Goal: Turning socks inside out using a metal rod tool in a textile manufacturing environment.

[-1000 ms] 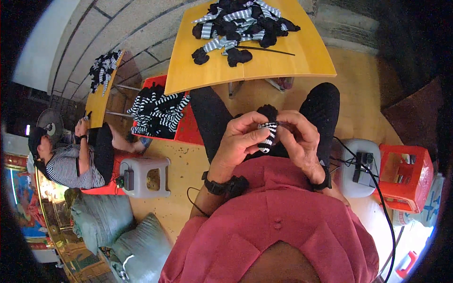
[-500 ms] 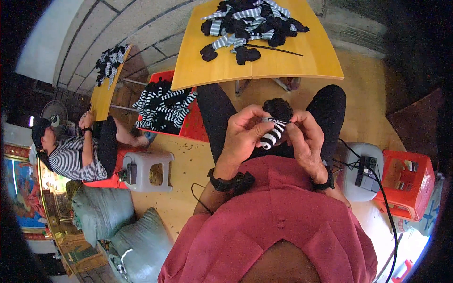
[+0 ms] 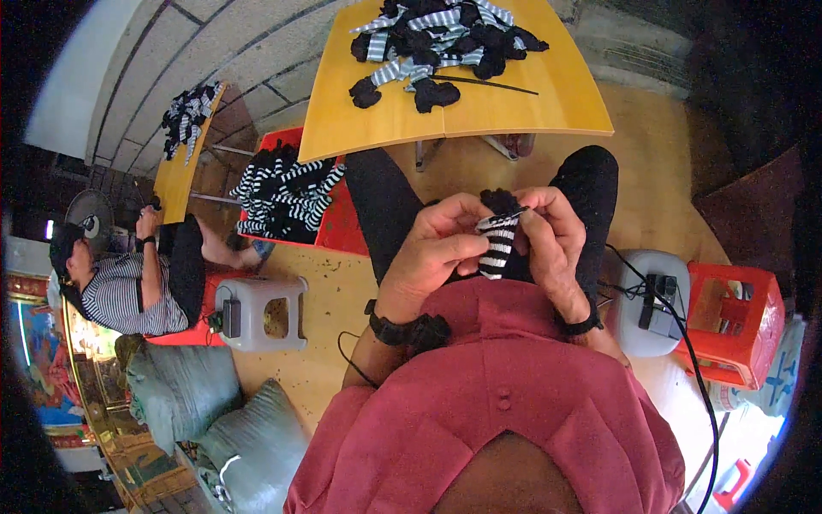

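Over my lap, a small black-and-white striped knitted piece (image 3: 498, 253) with a bunched black end is pinched between both hands. My left hand (image 3: 441, 244) is closed on its left edge, thumb and fingertips together. My right hand (image 3: 555, 236) pinches its upper right edge, near the black bunch. The striped part hangs down between the hands, and its folded upper rim shows a pale band. Whether it is a sock or a glove I cannot tell.
Ahead stands a yellow table (image 3: 377, 120) bearing a pile of knitted pieces (image 3: 445, 43) and a thin dark rod (image 3: 488, 84). A red bin (image 3: 342, 227) of striped knits is at left, near a seated person (image 3: 128, 291) and grey stool (image 3: 265, 313). Right are another grey stool (image 3: 642, 321) and a black cable (image 3: 698, 377).
The knitted piece has turned more upright, and its black end has become smaller between my hands. My right fingers have shifted up along its rim. The view has swung slightly.
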### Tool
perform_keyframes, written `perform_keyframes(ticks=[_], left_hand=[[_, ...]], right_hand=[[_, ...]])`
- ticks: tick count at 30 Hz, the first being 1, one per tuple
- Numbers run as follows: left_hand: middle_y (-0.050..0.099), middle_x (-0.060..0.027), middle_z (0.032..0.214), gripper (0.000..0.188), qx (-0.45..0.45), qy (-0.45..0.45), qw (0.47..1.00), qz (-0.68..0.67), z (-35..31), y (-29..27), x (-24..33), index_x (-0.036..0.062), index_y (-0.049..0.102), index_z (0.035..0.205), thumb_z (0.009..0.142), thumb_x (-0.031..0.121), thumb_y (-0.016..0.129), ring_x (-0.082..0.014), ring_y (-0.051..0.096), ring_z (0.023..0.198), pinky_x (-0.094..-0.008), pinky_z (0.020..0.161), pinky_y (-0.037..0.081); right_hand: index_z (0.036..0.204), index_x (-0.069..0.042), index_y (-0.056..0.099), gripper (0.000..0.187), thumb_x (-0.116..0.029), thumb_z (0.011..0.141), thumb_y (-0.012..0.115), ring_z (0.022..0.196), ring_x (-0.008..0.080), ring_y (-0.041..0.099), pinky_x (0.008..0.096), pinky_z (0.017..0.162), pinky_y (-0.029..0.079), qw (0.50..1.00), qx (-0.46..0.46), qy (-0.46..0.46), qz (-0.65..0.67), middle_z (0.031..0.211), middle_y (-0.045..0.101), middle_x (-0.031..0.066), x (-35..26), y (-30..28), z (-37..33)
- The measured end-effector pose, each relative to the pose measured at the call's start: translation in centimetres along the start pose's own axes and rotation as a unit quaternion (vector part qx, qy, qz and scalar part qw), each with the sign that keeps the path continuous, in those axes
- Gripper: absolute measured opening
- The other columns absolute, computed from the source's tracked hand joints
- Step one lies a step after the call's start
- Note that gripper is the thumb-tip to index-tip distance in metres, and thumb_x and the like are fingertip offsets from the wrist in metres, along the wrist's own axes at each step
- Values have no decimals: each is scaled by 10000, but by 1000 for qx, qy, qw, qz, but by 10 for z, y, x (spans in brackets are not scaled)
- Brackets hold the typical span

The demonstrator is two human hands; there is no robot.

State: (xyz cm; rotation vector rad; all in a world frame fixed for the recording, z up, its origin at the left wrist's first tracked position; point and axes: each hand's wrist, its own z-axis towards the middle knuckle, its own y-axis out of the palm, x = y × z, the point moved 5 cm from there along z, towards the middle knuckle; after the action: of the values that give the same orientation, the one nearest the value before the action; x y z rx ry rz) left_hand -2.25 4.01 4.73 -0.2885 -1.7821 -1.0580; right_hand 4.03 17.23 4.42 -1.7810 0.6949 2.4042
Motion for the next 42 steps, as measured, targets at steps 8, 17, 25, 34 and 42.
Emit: perform_keyframes(ticks=[8,17,25,34,42], left_hand=[[586,-15,846,89,105,174,974,96,0,-10,7,15,557,907,823,9,586,-86,565,767,-206,688,456],[544,4,770,105,72,36,993,-90,4,5,3,64,496,915,827,72,552,-53,497,563,-181,459,398],[568,-22,899,173,75,191,974,91,0,-26,9,45,539,932,789,29,635,-40,498,620,-167,473,382],[540,17,811,190,12,47,996,-69,-10,-10,0,84,490,987,827,67,592,-19,478,604,-160,421,338],[525,50,750,108,44,39,998,-31,0,-16,0,97,527,924,847,121,599,-8,454,546,-154,389,301]], right_hand=[[955,-33,487,73,-87,906,488,545,27,408,182,468,352,1000,-22,21,-2,664,478,-30,17,8,-5],[920,-4,549,80,-51,867,513,617,30,469,188,535,398,998,-9,31,-50,724,548,-19,16,15,18],[920,-15,545,75,-48,871,500,591,18,445,174,513,375,998,2,19,-57,695,529,-43,9,16,10],[896,-6,558,82,-54,851,509,584,27,484,191,512,403,995,-24,-6,-96,682,556,-15,17,25,9],[937,-29,556,92,-21,859,509,628,26,471,179,523,383,995,-60,72,34,769,564,-24,16,20,4]])
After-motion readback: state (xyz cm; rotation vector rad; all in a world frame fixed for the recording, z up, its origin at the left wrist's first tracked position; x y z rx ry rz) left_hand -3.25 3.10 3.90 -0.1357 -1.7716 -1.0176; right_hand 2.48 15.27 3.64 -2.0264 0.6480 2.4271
